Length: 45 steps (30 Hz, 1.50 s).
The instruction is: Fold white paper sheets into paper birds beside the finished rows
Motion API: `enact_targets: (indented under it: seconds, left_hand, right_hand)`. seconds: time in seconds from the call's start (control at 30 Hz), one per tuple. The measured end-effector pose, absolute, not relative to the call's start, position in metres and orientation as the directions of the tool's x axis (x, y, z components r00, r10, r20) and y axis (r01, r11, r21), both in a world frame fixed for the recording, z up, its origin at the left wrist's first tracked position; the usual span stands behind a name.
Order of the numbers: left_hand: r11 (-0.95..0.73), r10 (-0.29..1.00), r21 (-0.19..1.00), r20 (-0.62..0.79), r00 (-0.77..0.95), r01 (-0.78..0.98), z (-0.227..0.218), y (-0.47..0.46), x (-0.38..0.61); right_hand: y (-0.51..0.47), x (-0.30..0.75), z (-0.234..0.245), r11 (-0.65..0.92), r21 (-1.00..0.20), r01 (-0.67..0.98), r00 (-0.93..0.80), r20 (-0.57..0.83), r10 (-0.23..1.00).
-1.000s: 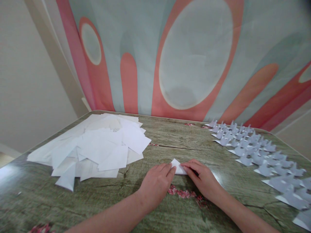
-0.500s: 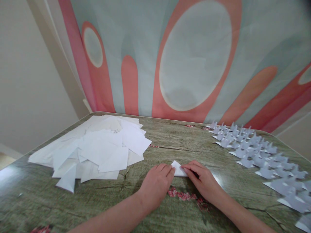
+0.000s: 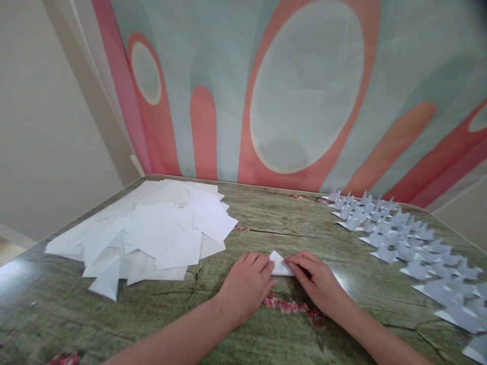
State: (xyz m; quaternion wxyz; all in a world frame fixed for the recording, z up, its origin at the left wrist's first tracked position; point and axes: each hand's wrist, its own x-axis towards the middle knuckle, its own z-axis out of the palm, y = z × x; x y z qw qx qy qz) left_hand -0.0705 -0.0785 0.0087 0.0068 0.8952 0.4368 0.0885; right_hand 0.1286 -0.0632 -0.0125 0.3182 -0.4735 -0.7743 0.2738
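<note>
A small folded white paper (image 3: 280, 266) lies on the table in front of me, its pointed tip facing away. My left hand (image 3: 249, 286) is closed at its left side, fingers together on the edge and the thumb showing just below. On the other side, my right hand (image 3: 314, 276) pinches the right edge between thumb and fingers. Part of the paper is hidden under the fingertips of both hands.
A spread pile of white paper sheets (image 3: 175, 238) covers the table's left side, with a folded triangular piece (image 3: 108, 280) at its near edge. Rows of folded paper birds (image 3: 414, 246) stand along the right. Behind the wood-patterned table (image 3: 266, 218) hangs a printed backdrop (image 3: 224, 61).
My left thumb has come out from the paper and now shows below its left corner. The right hand and the folded paper stay nearly where they were.
</note>
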Motion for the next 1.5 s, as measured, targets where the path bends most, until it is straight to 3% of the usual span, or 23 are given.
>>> enact_targets:
  seconds: [0.13,0.33,0.53,0.87,1.2,1.5]
  left_hand:
    - [-0.625,0.776,0.075,0.167,0.608,0.777,0.008,-0.078,-0.071]
    - [-0.629,0.771,0.049,0.170,0.614,0.776,0.008,-0.079,-0.070]
    - [-0.629,0.770,0.029,0.167,0.616,0.777,0.008,-0.079,-0.068]
    - [-0.634,0.763,-0.030,0.145,0.631,0.773,0.009,-0.081,-0.065]
    - [-0.630,0.766,-0.061,0.114,0.632,0.774,0.010,-0.082,-0.063]
    - [-0.630,0.769,-0.054,0.099,0.632,0.775,0.011,-0.082,-0.063]
  right_hand:
    - [-0.064,0.131,-0.012,0.459,-0.670,0.583,-0.356,0.298,0.886]
    - [-0.072,0.127,-0.007,0.638,-0.433,0.637,-0.547,0.329,0.770]
    - [-0.075,0.120,-0.002,0.654,-0.303,0.693,-0.598,0.266,0.756]
    - [-0.080,0.121,-0.005,0.707,-0.103,0.699,-0.658,0.293,0.693]
    - [-0.090,0.125,-0.010,0.661,0.203,0.722,-0.691,0.261,0.674]
    - [-0.101,0.130,0.007,0.544,0.342,0.767,-0.619,0.165,0.768]
